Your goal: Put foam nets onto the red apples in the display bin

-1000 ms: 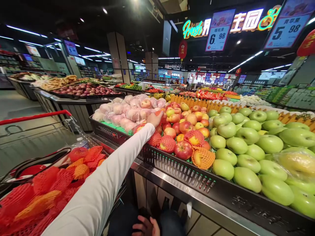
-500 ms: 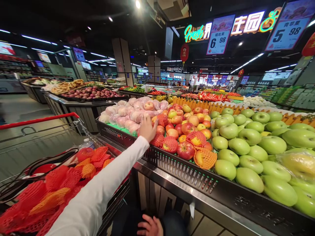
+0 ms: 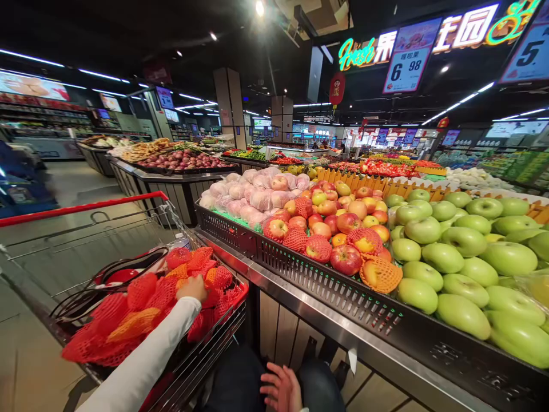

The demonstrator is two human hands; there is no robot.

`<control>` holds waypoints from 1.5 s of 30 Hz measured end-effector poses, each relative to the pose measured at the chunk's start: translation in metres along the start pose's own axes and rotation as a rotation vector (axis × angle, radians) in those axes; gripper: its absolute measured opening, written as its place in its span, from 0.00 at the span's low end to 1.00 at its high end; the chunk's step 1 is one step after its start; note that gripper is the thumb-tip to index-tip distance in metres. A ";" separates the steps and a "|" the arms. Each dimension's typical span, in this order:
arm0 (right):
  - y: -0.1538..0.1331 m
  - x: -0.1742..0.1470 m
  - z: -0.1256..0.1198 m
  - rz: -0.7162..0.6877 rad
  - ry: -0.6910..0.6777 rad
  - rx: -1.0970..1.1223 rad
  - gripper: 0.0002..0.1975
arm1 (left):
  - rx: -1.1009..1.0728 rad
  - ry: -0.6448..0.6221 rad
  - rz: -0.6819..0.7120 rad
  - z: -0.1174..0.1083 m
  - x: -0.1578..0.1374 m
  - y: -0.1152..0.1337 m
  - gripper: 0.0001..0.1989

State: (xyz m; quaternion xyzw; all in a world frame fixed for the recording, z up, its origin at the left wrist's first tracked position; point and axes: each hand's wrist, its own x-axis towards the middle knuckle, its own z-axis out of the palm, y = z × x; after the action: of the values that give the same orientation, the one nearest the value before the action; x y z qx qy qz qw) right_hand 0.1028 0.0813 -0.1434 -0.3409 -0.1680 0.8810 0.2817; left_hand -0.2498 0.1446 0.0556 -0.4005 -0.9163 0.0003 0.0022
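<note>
Left hand (image 3: 193, 289) has moved from crate (image 3: 246, 243) to netting (image 3: 143, 290) inside cart's rim (image 3: 244, 292).

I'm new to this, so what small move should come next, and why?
Probably lift one of the foam nets in the cart with the left hand: it is right at them, any hold hidden, while the right hand is open with nothing seen in it.

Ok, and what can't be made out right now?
All in the head view:
Left hand: its back hides what, if anything, it grips.
Rightmost price sign: right edge cuts off part of its price.
Blue shape: blurred and cut off by the left edge.
</note>
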 end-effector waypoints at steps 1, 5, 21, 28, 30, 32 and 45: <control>0.000 -0.001 0.000 -0.006 -0.003 -0.005 0.36 | -0.016 -0.033 0.002 0.005 0.002 -0.005 0.16; 0.000 -0.006 0.000 -0.051 -0.009 -0.019 0.38 | -0.073 -0.022 0.014 0.009 0.004 -0.012 0.12; 0.001 -0.007 -0.003 -0.066 -0.030 -0.049 0.35 | -0.486 0.683 0.018 -0.047 -0.047 -0.003 0.21; 0.004 -0.010 -0.002 -0.119 -0.065 -0.112 0.34 | -0.776 0.755 0.121 0.026 -0.144 0.033 0.17; 0.009 -0.012 0.000 -0.172 -0.112 -0.120 0.34 | -0.854 0.482 0.266 0.052 -0.179 0.049 0.12; 0.013 -0.012 0.001 -0.236 -0.115 -0.097 0.34 | -0.875 0.076 0.459 0.078 -0.211 0.065 0.06; 0.000 -0.001 -0.007 -0.260 0.167 0.017 0.23 | -0.605 -0.253 0.212 0.103 -0.218 0.068 0.08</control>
State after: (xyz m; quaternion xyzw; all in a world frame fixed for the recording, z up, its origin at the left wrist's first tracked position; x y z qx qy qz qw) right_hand 0.1079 0.0814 -0.1478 -0.3861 -0.1790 0.8070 0.4095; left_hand -0.0528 0.0308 -0.0486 -0.4727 -0.8212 -0.2214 -0.2305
